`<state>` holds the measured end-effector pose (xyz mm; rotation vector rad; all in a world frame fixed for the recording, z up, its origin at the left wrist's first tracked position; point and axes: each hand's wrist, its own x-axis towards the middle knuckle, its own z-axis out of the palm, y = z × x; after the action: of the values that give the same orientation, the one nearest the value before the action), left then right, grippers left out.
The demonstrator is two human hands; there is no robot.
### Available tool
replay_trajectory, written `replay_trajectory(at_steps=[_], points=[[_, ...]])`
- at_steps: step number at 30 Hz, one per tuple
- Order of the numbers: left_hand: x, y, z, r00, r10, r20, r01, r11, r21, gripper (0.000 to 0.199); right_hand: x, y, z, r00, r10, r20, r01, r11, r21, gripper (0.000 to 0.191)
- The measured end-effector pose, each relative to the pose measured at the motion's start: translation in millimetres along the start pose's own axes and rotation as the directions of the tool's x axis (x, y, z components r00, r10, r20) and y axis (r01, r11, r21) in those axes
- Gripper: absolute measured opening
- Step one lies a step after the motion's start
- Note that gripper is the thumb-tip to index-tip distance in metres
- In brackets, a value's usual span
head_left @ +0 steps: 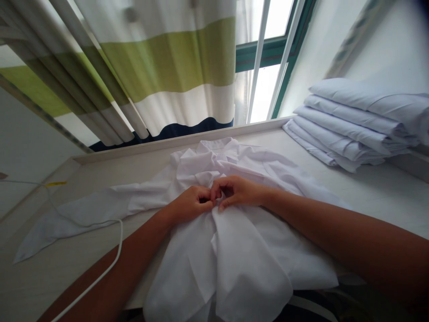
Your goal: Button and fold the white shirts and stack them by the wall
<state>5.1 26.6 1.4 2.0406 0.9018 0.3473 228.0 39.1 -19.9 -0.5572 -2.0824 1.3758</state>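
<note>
A white collared shirt (248, 241) lies front up on the pale tabletop, its collar toward the window and its lower part hanging over the near edge. One sleeve stretches out to the left. At the middle of the shirt front, my left hand (194, 201) pinches the fabric along the front opening. Touching it, my right hand (237, 191) is closed on the same spot with bent fingers and thumb. Whatever small part sits between the fingertips is hidden.
Folded white garments (355, 125) are stacked at the right rear of the table (100, 172). A white cable (119, 241) crosses the left side, over my left forearm. Behind the table's raised back edge hang striped curtains (174, 67) beside a barred window.
</note>
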Motion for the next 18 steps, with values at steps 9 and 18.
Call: replay_trajectory(at_steps=[9, 18], points=[[-10, 31, 1.6, 0.999, -0.037, -0.035, 0.049, 0.878, 0.476, 0.038, 3, -2, 6, 0.995, -0.056, -0.084, 0.051, 0.996, -0.069, 0.026], [-109, 132, 45.6, 0.992, -0.108, 0.072, 0.043, 0.799, 0.6, 0.017, 1, -10, 4, 0.998, -0.023, -0.064, 0.012, 0.986, -0.169, 0.022]])
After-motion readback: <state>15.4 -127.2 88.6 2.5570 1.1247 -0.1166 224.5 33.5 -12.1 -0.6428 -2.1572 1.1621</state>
